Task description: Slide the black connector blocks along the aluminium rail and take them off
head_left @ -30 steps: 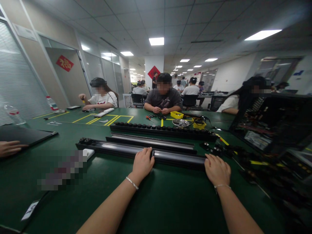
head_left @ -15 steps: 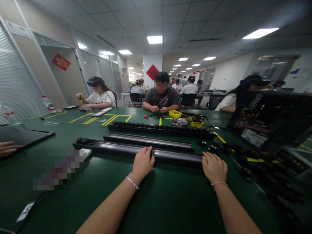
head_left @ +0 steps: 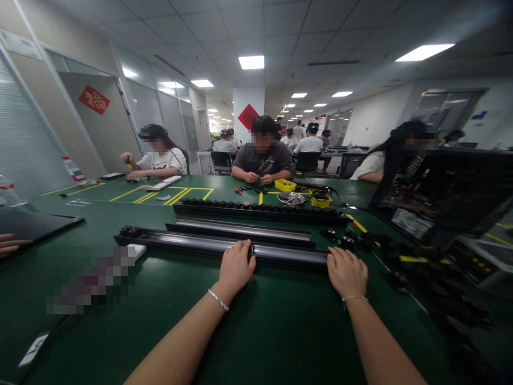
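A long black rail with a silvery channel (head_left: 188,244) lies across the green table (head_left: 256,331) in front of me. My left hand (head_left: 235,267) rests on its middle, fingers curled over the near edge beside a small black part (head_left: 251,251). My right hand (head_left: 347,272) is closed over the rail's right end. A second similar rail (head_left: 240,230) lies just behind, and a third black rail studded with black knobs (head_left: 260,212) lies behind that.
Loose black parts (head_left: 352,239) lie right of the rails. A black open frame (head_left: 436,198) stands at right. A yellow bin (head_left: 285,185) and a metal bowl (head_left: 293,198) sit farther back. Three people sit opposite. Another person's hand (head_left: 10,244) rests by a dark tablet (head_left: 32,224) at left.
The view has drifted slightly right and downward, so everything sits a little higher and more to the left in the picture. Both hands stay on the near rail.
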{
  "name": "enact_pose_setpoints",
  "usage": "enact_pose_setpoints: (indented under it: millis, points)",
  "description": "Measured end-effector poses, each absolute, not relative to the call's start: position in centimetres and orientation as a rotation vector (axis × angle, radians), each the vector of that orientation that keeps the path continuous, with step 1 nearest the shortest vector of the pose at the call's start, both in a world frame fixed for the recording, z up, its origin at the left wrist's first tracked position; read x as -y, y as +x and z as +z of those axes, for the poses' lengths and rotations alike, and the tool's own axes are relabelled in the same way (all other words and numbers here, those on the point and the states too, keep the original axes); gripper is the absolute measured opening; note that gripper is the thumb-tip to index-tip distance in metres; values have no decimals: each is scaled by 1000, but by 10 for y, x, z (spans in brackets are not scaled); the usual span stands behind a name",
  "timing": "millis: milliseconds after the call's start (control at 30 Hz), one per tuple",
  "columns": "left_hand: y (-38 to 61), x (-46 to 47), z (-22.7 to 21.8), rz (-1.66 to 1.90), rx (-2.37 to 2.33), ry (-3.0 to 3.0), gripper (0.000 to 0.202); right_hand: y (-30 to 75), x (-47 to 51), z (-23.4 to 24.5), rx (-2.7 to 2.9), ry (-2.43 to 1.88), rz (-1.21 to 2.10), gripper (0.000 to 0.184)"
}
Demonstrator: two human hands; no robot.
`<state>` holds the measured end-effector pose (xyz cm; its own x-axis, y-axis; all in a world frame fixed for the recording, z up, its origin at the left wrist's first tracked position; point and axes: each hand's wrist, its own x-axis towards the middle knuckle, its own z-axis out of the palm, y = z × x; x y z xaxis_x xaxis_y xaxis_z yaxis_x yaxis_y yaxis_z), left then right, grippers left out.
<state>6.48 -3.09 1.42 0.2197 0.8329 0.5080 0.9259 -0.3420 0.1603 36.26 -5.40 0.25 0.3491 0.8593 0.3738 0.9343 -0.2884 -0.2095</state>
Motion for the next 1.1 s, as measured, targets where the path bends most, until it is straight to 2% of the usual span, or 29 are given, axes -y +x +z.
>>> enact_pose_setpoints:
  millis: [1100]
  points:
    - [83, 35, 11, -820, 1636, -2315, 47, 364, 53, 2, 1567, -2210, -254, 53]
